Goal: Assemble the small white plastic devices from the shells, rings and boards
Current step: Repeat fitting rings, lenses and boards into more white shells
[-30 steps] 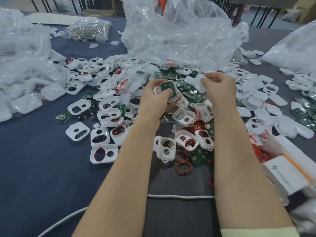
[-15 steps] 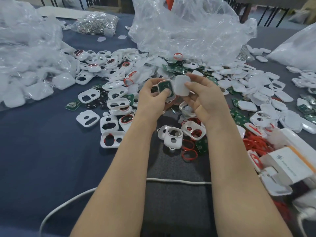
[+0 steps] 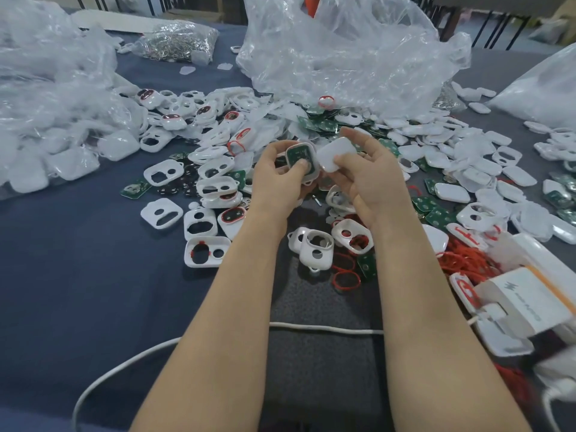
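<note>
Shell [image 3: 314,172] and cover [image 3: 338,152] aloft
Green board [image 3: 297,155] seated in the shell; plain white cover just beside, above the table [image 3: 78,275] middle

My left thumb [image 3: 301,165] hides part of the green board [image 3: 295,154]. The white box [image 3: 530,289] runs off the right edge, its print unreadable

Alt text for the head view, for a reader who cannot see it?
The left hand holds a white shell with a green board in it; the right hand holds a plain white cover beside it. Loose shells, red rings and plastic bags lie across the table.
</note>
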